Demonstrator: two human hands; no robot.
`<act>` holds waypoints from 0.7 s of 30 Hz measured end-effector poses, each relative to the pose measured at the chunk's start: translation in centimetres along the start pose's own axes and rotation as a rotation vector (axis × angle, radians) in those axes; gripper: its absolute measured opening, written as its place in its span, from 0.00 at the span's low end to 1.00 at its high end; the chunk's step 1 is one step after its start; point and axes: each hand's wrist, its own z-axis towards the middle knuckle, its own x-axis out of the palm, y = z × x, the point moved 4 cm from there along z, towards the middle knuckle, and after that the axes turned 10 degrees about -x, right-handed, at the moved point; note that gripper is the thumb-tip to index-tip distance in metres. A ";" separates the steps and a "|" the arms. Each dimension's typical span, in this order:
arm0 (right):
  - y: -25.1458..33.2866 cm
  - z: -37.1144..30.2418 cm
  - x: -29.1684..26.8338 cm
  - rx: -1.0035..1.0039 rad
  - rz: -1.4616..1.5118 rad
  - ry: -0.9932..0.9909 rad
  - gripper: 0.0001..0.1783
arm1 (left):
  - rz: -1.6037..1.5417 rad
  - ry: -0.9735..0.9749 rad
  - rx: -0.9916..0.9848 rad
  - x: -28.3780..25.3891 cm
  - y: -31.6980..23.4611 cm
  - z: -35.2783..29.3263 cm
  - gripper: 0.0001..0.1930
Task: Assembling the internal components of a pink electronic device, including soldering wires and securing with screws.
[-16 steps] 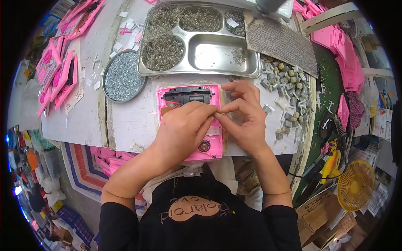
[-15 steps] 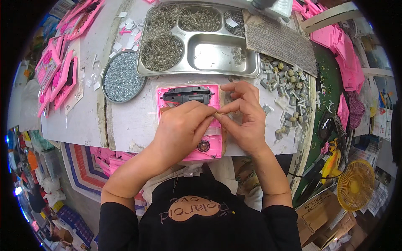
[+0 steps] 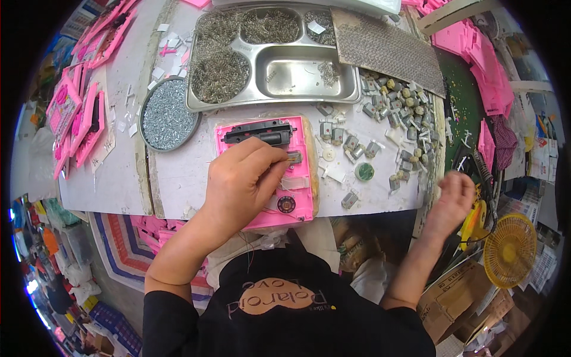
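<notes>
A pink plastic toy shell (image 3: 305, 199) lies open on the table in front of me, with a black plastic housing (image 3: 262, 133) across its far end. A small grey motor (image 3: 295, 157) sits in the shell, and a round black speaker-like part (image 3: 286, 204) is at its near end. My left hand (image 3: 244, 178) reaches over the shell, thumb and forefinger pinched at the motor's edge; what they grip is hidden. Off to the right, past the table's edge, my right hand (image 3: 453, 202) has curled fingers blurred by motion, beside a yellow tool (image 3: 474, 223).
A steel compartment tray (image 3: 259, 101) of small springs stands beyond the shell. A round bowl (image 3: 141, 123) of screws is on its left. Loose small motors (image 3: 392, 107) and a green round piece (image 3: 364, 172) lie on the right, near a textured board (image 3: 389, 47) and a yellow fan (image 3: 510, 250).
My right hand has left the shell and swung right, past the table edge. My left hand stays pinched over the shell. The motor and loose parts beside the shell now show.
</notes>
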 end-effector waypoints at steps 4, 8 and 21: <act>-8.4 4.0 -11.1 0.319 0.580 -0.240 0.09 | 0.135 -0.024 0.100 0.7 -0.1 0.0 0.07; -8.8 6.7 -12.4 0.139 0.370 -0.316 0.16 | 0.209 -0.040 0.055 1.7 -0.1 -0.4 0.08; 1.8 -4.7 -4.8 0.078 0.471 -0.106 0.21 | 0.270 -0.076 -0.026 2.5 0.1 -0.7 0.07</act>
